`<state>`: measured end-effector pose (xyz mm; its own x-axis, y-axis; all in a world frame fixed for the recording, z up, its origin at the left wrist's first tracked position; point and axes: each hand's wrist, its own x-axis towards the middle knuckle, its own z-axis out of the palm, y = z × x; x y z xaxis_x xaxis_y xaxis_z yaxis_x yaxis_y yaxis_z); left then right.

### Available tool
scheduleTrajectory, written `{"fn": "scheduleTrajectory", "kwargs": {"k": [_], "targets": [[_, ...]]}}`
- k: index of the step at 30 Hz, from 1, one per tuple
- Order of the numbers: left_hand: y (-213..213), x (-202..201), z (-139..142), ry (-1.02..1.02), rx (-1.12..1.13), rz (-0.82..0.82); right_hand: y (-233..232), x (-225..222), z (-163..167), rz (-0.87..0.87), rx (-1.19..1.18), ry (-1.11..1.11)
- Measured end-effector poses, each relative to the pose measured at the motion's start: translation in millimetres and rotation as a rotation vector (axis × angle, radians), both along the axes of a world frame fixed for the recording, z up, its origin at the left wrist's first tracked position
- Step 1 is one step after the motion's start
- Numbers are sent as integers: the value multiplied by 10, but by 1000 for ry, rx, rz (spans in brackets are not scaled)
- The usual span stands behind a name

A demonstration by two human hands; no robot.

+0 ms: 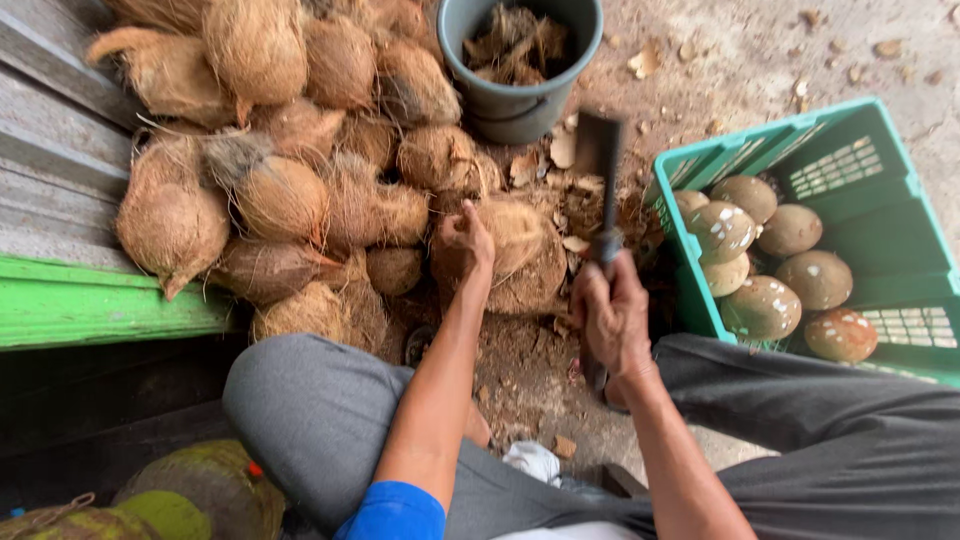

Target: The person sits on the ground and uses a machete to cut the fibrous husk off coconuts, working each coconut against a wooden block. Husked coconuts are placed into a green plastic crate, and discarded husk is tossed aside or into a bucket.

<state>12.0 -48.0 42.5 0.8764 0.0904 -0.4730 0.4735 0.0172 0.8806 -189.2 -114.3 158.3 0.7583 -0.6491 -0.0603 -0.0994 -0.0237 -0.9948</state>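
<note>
My left hand (466,243) is clamped on a husked coconut (515,255) on the dirt before the heaped pile (290,170), while my right hand (612,318) grips a cleaver (600,165) upright beside the green crate (880,235).

Seven peeled, smooth brown coconuts (762,305) lie in one green plastic crate (905,185), and one grey bucket (520,100) holds husk scraps. The heap of husked, fibrous coconuts (280,195) shows roughly fifteen, though overlaps make an exact count impossible. There is one cleaver (603,190), one left hand (465,245) and one right hand (612,320).
</note>
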Motion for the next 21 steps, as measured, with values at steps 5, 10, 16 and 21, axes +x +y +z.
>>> {"fn": "scheduleTrajectory", "kwargs": {"k": [5, 10, 16, 21], "targets": [[-143, -127, -19, 264, 350, -37, 155, -19, -474, -158, 26, -78], [-242, -110, -229, -343, 137, 310, 268, -181, -871, 113, -310, 319], [-179, -107, -236, -47, 203, 153, 38, -196, -600, -145, 238, -127], [-81, -213, -146, 21, 426, -19, 288, -13, -659, -25, 52, 234]]}}
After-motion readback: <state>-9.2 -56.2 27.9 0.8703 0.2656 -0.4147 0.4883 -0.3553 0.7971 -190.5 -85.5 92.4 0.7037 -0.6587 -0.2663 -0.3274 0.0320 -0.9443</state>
